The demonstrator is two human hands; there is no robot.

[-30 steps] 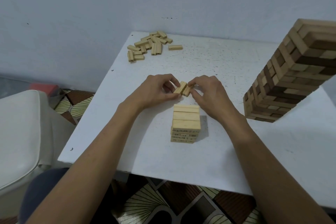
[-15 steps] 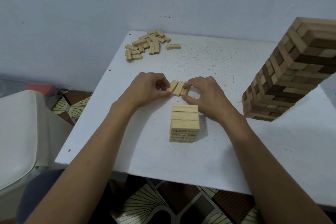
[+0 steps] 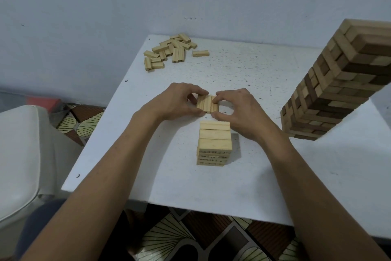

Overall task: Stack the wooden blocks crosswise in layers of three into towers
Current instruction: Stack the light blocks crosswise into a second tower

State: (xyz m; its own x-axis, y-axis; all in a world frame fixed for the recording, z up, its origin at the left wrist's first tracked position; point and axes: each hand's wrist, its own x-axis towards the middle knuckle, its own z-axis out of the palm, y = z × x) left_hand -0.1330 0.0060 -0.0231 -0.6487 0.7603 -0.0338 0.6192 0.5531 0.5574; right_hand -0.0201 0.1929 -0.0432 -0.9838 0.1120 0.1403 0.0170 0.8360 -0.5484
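Three pale wooden blocks (image 3: 207,103) lie side by side as one flat set just behind the small tower (image 3: 214,143). My left hand (image 3: 173,102) pinches the set from its left side and my right hand (image 3: 239,110) pinches it from the right, fingers curled round its edges. The small tower stands in the middle of the white table (image 3: 254,186), several layers high, its top layer of three blocks running left to right. Whether the set rests on the table or is lifted off it I cannot tell.
A loose pile of pale blocks (image 3: 169,52) lies at the table's far left corner, one single block (image 3: 200,53) beside it. A tall tower of mixed light and dark blocks (image 3: 338,83) stands at the right. A white seat (image 3: 19,155) sits left of the table.
Both hands have squared the three held blocks from a slanted, loose pair into a neat flat set, turned lengthwise away from me. The towers have not moved.
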